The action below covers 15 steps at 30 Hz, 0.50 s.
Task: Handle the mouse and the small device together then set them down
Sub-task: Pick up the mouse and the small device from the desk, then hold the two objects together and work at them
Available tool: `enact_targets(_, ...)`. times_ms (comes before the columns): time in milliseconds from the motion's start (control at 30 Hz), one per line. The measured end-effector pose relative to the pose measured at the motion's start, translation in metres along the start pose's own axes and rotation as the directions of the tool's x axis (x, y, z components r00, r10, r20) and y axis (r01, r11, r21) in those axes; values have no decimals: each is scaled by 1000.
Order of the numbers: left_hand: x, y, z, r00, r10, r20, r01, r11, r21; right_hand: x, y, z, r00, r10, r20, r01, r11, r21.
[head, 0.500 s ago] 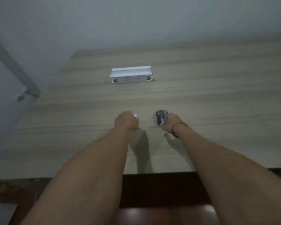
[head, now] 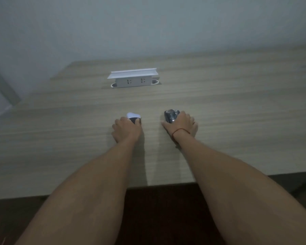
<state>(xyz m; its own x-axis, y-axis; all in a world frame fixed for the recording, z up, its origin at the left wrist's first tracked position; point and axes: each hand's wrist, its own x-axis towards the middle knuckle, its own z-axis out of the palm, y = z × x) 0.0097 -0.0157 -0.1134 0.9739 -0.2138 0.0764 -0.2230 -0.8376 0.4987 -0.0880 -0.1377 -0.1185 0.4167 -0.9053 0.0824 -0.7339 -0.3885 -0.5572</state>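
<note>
My left hand (head: 126, 129) rests on the wooden desk (head: 237, 121) with its fingers curled around a small device (head: 133, 117), white at the far end and dark nearer my fingers. My right hand (head: 181, 123) lies a short way to the right, closed over a dark glossy mouse (head: 170, 114) whose front end sticks out beyond the fingers. A red string circles my right wrist. Both objects sit low on the desk surface, partly hidden under my hands.
A white pop-up socket box (head: 133, 80) with its lid raised stands in the desk farther back, in line with my hands. The desk's front edge (head: 166, 184) runs below my forearms. A pale wall rises behind the desk.
More of the white-and-dark small device now shows beyond my left fingers. My right hand stays on the mouse, its fingers spread a little wider.
</note>
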Motion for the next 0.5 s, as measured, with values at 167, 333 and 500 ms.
enact_targets(167,-5,-12,6,999,18,-27,-21,997,-79,-13,12,13,993,-83,-85,88,995,45)
enact_targets(333,-31,-22,-9,998,66,9,-62,975,-214,-46,17,3,991,-136,-17,137,988,73)
enact_targets(500,-54,-21,-13,989,120,-92,-147,893,-426,-68,31,-3,976,-216,14,210,962,174)
